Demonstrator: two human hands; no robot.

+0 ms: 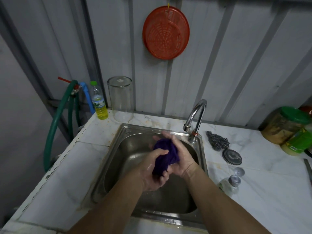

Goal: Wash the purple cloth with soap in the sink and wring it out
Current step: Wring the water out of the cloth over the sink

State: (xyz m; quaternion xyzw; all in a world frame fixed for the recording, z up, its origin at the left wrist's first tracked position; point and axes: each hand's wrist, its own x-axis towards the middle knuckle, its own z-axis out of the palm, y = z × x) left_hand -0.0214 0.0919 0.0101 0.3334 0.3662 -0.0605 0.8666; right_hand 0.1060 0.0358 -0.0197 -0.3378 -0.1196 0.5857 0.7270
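The purple cloth (166, 154) is bunched into a wad above the steel sink (118, 146), held between both hands. My left hand (152, 171) grips its lower near part, with the thumb curled over the top. My right hand (179, 154) wraps round its far and right side, fingers curled behind it. Both hands look wet. The chrome tap (196, 115) curves over the sink's back right corner; I see no water running from it. A bottle of yellow liquid (98, 102) stands at the counter's back left.
A clear glass jar (120, 98) stands upside down behind the sink. A steel scourer (217, 141), a round metal lid (232, 157) and a small clear bottle (228, 183) lie right of the sink. Green-lidded jars (287, 125) stand far right. An orange strainer (166, 32) hangs on the wall.
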